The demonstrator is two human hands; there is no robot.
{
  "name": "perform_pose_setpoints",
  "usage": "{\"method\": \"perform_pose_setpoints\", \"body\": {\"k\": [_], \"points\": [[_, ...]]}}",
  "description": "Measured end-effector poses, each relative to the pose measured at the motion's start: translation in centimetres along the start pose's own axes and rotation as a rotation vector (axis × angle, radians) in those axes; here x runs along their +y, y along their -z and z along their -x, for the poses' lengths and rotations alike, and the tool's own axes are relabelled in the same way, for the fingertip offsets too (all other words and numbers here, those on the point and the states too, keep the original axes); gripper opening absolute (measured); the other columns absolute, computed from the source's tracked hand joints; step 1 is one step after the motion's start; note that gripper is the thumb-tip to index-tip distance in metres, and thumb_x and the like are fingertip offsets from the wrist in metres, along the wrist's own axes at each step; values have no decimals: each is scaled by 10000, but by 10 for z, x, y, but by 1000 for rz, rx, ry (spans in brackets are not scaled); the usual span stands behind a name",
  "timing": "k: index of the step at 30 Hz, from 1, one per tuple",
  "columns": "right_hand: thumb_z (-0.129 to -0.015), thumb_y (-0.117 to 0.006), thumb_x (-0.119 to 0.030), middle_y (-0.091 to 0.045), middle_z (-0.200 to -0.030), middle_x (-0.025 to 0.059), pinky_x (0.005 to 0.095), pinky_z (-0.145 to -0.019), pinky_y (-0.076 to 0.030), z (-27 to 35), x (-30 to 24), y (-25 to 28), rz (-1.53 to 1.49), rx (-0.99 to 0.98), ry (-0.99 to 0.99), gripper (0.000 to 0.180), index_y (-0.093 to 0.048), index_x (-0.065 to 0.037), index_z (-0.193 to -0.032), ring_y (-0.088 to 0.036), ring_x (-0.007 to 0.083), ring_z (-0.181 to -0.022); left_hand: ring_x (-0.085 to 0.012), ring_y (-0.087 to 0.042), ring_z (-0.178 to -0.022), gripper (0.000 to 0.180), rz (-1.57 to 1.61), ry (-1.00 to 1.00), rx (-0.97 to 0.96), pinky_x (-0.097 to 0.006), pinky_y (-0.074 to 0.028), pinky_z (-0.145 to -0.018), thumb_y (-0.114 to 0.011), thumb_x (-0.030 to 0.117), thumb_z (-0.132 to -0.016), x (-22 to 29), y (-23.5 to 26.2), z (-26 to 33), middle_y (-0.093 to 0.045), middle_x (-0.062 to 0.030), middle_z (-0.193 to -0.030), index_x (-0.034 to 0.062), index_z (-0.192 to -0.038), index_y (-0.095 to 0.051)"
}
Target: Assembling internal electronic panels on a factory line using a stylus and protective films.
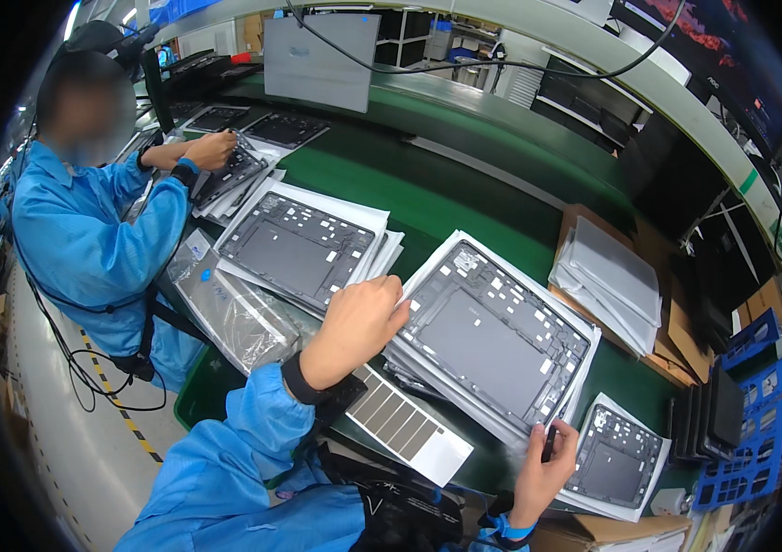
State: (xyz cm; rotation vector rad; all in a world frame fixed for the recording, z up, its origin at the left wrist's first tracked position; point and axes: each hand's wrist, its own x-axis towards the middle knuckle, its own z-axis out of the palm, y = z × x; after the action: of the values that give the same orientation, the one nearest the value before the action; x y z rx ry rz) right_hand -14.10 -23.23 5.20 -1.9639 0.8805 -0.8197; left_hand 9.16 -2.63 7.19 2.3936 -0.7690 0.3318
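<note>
A dark grey tablet back housing (488, 336) with many small white stickers lies on a stack of white-wrapped pieces in front of me. At its left edge is my left hand (363, 320), fingers curled together; whatever they pinch is too small to make out. My right hand (543, 469) is closed at the housing's near right corner, with a small black object (549, 443) between thumb and fingers. Below the stack lies a white sheet (451, 457) bearing a row of brownish-grey rectangular stickers (391, 409), close to my left wrist.
Another housing (299, 244) tops a stack to the left, beside a clear plastic bag (239, 308). A smaller housing (612, 455) lies right, near a blue rack (750, 432). White sleeves (607, 276) sit on cardboard. A co-worker in blue (87, 221) handles a panel at far left.
</note>
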Motion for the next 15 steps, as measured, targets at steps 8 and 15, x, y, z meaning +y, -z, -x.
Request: {"method": "perform_pose_setpoints", "body": {"k": [8, 15], "points": [[-972, -686, -103, -430, -727, -60, 239, -567, -235, -6, 23, -2, -288, -52, -76, 205, -608, 15, -1121, -329, 39, -657, -200, -647, -609, 202, 437, 119, -39, -389, -506, -540, -634, 198, -996, -3, 0, -12, -634, -111, -779, 4, -1000, -577], [-891, -786, -136, -465, -771, -19, 247, -578, -322, -5, 8, -1, -162, -132, -19, 418, -594, 6, -1234, -408, 71, -656, -82, -561, -476, 284, 1236, 353, -173, -234, -437, -362, -610, 211, -1032, -10, 5, -31, -617, -33, -764, -41, -1160, -597]]}}
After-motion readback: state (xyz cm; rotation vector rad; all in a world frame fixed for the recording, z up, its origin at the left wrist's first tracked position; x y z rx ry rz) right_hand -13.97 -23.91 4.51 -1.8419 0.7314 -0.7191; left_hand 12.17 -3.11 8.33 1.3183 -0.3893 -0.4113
